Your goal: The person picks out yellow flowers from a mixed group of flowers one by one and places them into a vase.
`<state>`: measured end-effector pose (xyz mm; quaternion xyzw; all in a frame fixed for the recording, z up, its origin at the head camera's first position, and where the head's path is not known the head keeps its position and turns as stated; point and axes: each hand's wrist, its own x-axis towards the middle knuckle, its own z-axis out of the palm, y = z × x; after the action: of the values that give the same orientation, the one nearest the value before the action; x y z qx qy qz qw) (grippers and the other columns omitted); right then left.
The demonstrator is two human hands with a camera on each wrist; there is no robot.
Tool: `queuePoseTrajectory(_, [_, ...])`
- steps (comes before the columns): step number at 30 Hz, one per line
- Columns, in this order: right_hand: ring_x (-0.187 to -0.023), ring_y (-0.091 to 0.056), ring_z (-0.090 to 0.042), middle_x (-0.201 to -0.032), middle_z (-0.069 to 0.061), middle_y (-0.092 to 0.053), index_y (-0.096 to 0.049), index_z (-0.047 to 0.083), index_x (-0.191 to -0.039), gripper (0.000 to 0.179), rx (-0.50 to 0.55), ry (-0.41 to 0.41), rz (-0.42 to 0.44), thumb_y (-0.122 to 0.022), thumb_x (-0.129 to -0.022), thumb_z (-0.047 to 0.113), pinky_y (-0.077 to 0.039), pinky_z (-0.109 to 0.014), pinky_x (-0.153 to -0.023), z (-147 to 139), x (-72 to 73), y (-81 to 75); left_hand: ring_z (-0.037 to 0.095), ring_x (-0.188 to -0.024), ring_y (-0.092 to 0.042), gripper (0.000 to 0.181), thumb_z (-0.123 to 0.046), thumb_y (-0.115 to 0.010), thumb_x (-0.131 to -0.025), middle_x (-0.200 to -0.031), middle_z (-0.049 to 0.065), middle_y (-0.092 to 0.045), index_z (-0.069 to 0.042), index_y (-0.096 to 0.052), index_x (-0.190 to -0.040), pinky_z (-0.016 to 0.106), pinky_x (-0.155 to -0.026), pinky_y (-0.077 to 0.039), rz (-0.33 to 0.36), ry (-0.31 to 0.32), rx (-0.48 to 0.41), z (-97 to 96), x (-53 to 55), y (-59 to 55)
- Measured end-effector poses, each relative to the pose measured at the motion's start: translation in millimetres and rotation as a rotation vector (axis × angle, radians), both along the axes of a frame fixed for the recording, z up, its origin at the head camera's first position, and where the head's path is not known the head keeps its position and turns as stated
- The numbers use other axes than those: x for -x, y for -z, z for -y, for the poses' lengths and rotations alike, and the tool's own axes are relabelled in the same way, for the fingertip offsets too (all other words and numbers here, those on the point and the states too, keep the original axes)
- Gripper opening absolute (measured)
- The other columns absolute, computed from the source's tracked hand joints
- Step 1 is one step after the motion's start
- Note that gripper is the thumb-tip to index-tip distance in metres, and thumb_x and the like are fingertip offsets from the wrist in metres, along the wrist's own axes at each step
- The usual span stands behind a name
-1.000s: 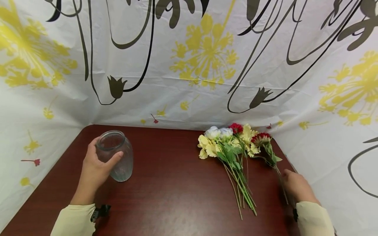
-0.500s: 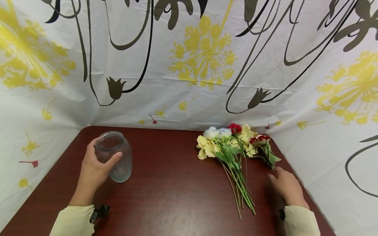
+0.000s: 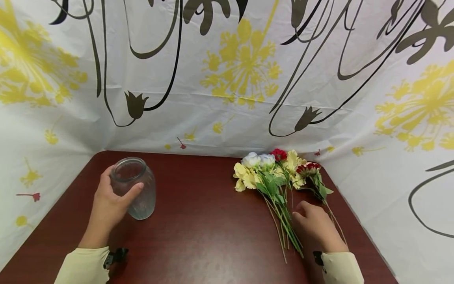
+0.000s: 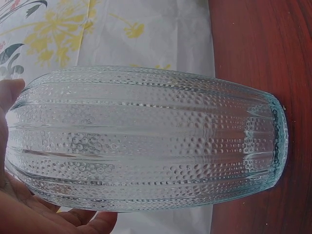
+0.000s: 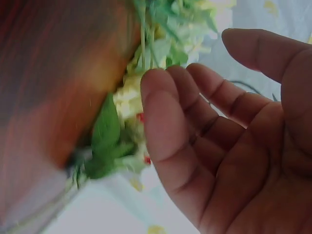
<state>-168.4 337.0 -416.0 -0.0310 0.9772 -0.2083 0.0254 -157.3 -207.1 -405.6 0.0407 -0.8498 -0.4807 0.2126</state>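
A clear glass vase [image 3: 142, 199] with a ribbed, dimpled wall stands on the left of the table. My left hand [image 3: 110, 203] grips it near the neck, thumb across the front; in the left wrist view the fingers curl round the vase [image 4: 146, 141]. On the right lies a bunch of flowers [image 3: 273, 181], pale yellow, whitish-blue and red, stems toward me. My right hand [image 3: 315, 225] hovers beside those stems, holding nothing; the right wrist view shows its palm [image 5: 243, 170] bare and its fingers loosely bent. One dark red and white flower [image 3: 308, 169] lies to the right, its stem partly behind the hand.
The dark red-brown table [image 3: 209, 221] has rounded far corners. A white patterned cloth [image 3: 198, 98] hangs close behind it and along both sides. A dark band with a small black piece [image 3: 115, 258] sits on the left wrist.
My right hand has left the stem of the red and white flower and moved left toward the bunch's stems. The left hand keeps its grip on the vase.
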Motion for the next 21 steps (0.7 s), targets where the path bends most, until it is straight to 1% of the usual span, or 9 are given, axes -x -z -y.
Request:
queuePoseTrajectory(2, [-0.069,-0.055,-0.015,-0.080,0.001,-0.061,-0.064,0.013,-0.095,0.007,0.018,-0.012,0.000,-0.061,-0.096,0.020,-0.045,-0.038,-0.063,5.7,0.5,3.0,0.041,-0.125,-0.042,0.093,-0.034,-0.078,-0.085,-0.142,0.023,-0.043,-0.010,-0.023,-0.155,0.066,-0.094,-0.033,-0.001,-0.001,-0.001,1.2,0.5,-0.5])
queuePoseTrajectory(4, [-0.064,-0.051,-0.016,-0.074,0.000,-0.056,-0.062,0.013,-0.092,0.005,0.032,-0.024,-0.001,-0.061,-0.095,0.017,-0.041,-0.037,-0.060,10.7,1.1,5.3,0.042,-0.126,-0.042,0.093,-0.034,-0.079,-0.085,-0.142,0.023,-0.043,-0.011,-0.023,-0.155,0.065,-0.094,-0.033,0.001,-0.005,-0.002,1.5,0.8,-0.7])
queuePoseTrajectory(8, [-0.061,-0.047,-0.016,-0.073,0.001,-0.055,-0.061,0.013,-0.092,0.004,0.047,-0.047,-0.002,-0.063,-0.095,0.014,-0.039,-0.036,-0.059,18.2,2.7,9.0,0.042,-0.126,-0.042,0.093,-0.034,-0.079,-0.084,-0.143,0.024,-0.042,-0.010,-0.023,-0.155,0.065,-0.094,-0.033,0.014,-0.006,0.000,1.5,0.9,0.3])
queuePoseTrajectory(13, [-0.060,-0.045,-0.016,-0.071,0.001,-0.052,-0.062,0.012,-0.095,0.006,0.032,-0.063,0.010,-0.068,-0.093,0.012,-0.038,-0.035,-0.057,26.0,3.3,15.2,0.043,-0.126,-0.042,0.094,-0.034,-0.078,-0.085,-0.143,0.025,-0.042,-0.010,-0.022,-0.156,0.067,-0.093,-0.034,0.020,-0.006,0.007,0.5,-1.1,0.3])
queuePoseTrajectory(15, [-0.058,-0.044,-0.016,-0.070,0.001,-0.051,-0.063,0.010,-0.097,0.008,0.029,-0.068,0.016,-0.069,-0.092,0.012,-0.038,-0.035,-0.056,28.7,3.6,17.6,0.042,-0.126,-0.042,0.094,-0.034,-0.078,-0.085,-0.143,0.024,-0.042,-0.010,-0.022,-0.156,0.066,-0.093,-0.034,0.016,-0.006,0.004,0.2,-0.8,-1.5])
queuePoseTrajectory(21, [-0.057,-0.045,-0.016,-0.070,0.002,-0.054,-0.067,0.006,-0.104,0.015,-0.001,-0.074,0.047,-0.071,-0.090,0.009,-0.038,-0.035,-0.055,33.1,4.8,25.3,0.042,-0.126,-0.042,0.094,-0.034,-0.078,-0.085,-0.143,0.024,-0.042,-0.010,-0.022,-0.156,0.066,-0.093,-0.034,0.015,-0.003,-0.005,-0.2,-1.1,-0.4])
